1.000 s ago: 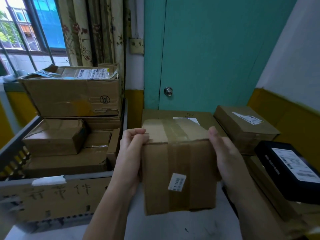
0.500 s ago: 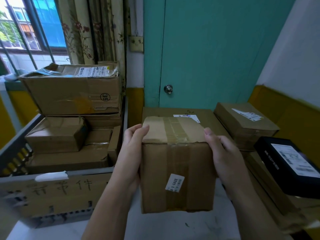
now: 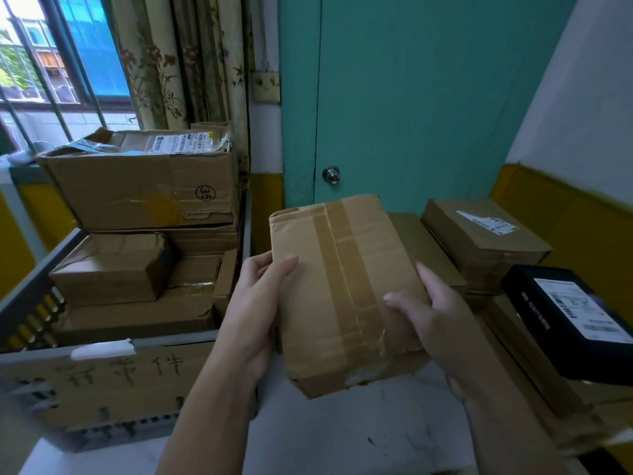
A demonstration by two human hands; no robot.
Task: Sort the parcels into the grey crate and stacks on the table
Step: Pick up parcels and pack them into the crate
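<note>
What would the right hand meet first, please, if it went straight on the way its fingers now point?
Likely the flat brown box behind the held parcel, though depth is unclear.

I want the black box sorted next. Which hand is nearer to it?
Right. The right hand holds the right edge of the brown parcel, just left of the black box; the left hand holds its left edge, farther away.

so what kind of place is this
Probably a small parcel sorting room or courier pickup point: a grey crate packed with cardboard parcels, labelled boxes stacked on the table at right, and a taped parcel held between the left hand and right hand.
</note>
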